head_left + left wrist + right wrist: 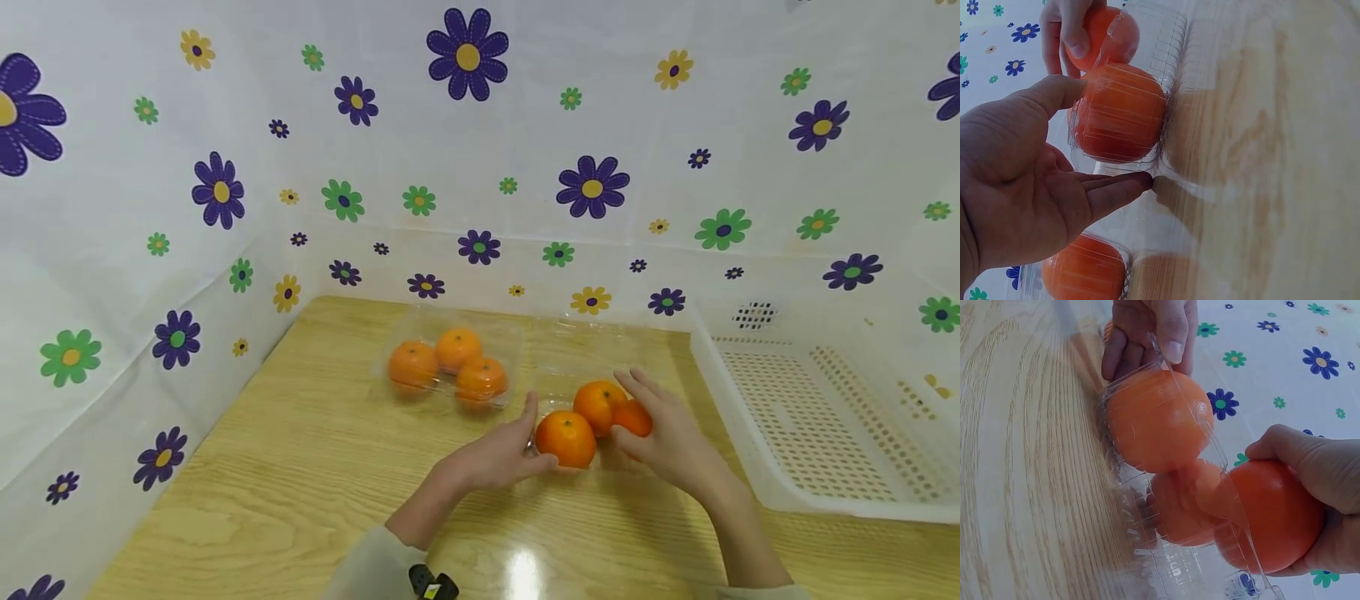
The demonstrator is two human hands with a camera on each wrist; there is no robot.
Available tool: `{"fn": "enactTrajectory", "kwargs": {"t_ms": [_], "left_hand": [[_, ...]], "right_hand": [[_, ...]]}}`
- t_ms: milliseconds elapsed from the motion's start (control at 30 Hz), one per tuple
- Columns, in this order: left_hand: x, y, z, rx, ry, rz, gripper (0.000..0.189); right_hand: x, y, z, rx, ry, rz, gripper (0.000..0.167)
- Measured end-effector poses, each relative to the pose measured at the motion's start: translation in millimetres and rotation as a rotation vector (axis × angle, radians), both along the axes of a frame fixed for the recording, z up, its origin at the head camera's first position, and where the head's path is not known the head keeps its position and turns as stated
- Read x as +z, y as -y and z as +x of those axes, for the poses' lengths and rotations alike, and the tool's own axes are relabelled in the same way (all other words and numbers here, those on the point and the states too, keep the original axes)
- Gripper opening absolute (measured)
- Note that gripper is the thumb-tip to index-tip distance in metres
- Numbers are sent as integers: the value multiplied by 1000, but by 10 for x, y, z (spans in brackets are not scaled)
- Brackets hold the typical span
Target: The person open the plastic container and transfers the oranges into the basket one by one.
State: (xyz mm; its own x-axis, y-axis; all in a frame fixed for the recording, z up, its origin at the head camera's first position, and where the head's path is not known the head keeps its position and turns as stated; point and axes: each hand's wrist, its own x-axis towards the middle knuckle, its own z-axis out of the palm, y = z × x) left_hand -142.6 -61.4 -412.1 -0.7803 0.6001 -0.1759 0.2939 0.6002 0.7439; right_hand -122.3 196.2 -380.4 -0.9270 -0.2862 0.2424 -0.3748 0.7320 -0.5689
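An opened clear plastic clamshell box (1172, 575) holds two mandarins, a front one (566, 439) and one behind it (600, 407). At its right side my right hand (667, 433) grips a third mandarin (1272, 515) between thumb and fingers, against the box's rim. My left hand (498, 450) is at the box's left front corner. Its thumb touches the rim and its fairly straight fingers lie along the side near the base, as the left wrist view shows (1029, 175). The raised lid (585, 342) stands behind.
Left of the opened box, another clear clamshell box (390, 337) contains three mandarins. A white perforated plastic basket (772, 496) stands on the right of the wooden table (300, 492). A flower-patterned white sheet (510, 125) hangs behind and at the left.
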Motion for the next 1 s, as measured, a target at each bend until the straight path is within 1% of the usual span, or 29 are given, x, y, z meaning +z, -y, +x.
{"fn": "enactTrajectory", "kwargs": {"t_ms": [100,200,300,400,467,533,633,800,900,1000], "left_hand": [[4,25,-20,-5,1,10,101],[11,95,-46,13,-6,6,100],[27,141,-73,24,-10,6,101],[31,113,-110,3,-21,9,101],[28,73,-140,-6,-27,13,101],[39,38,-165,-8,-27,17,101],[69,5,-191,-6,-19,24,101],[118,-29,-212,-15,-38,37,100],[85,-36,-157,-21,-41,45,100],[12,-36,-54,-17,-16,47,100]], "right_hand": [[-14,27,-39,-13,-94,-47,45],[-36,100,-104,-34,-140,-101,32],[-57,160,-169,-73,-167,-212,27],[-63,154,-198,-148,-225,-343,24],[-60,129,-215,-191,-269,-401,22],[-49,100,-233,-211,-303,-413,21],[-3,66,-245,-207,-323,-388,21],[144,9,-220,-208,-357,-372,21],[191,-36,-144,-230,-372,-366,21],[190,-86,-14,-285,-365,-367,22]]}}
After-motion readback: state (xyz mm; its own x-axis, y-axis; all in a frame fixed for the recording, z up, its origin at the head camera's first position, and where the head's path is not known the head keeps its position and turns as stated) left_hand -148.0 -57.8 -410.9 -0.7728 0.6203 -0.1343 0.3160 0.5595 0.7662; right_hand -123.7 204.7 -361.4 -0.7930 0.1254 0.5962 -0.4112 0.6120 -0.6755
